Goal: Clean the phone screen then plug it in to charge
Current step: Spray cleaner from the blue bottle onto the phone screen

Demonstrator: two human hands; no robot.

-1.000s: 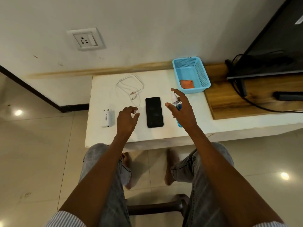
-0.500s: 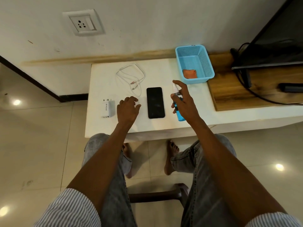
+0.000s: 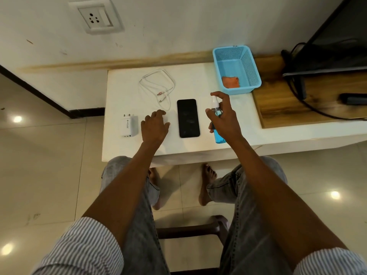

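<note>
A black phone [image 3: 188,118] lies face up on the white table [image 3: 198,149], its screen smudged. Just right of it stands a spray bottle [image 3: 219,138] of blue liquid with a white nozzle. My right hand [image 3: 225,121] grips the bottle, thumb on its left side and index finger curved over the nozzle. My left hand [image 3: 155,127] rests on the table left of the phone, fingers loosely curled, holding nothing. A white charger adapter [image 3: 129,126] lies further left. A coiled white cable [image 3: 158,86] lies behind the left hand. A wall socket [image 3: 97,16] sits above the table.
A blue mesh basket [image 3: 252,72] at the table's back right holds an orange cloth [image 3: 230,81]. A wooden shelf [image 3: 288,108] with a TV [image 3: 337,42], black cables and a remote lies to the right. My knees and a stool are below the table edge.
My right hand has come down onto the spray bottle and wrapped its fingers round it. My left hand has settled on the table beside the phone. The view has tilted down slightly.
</note>
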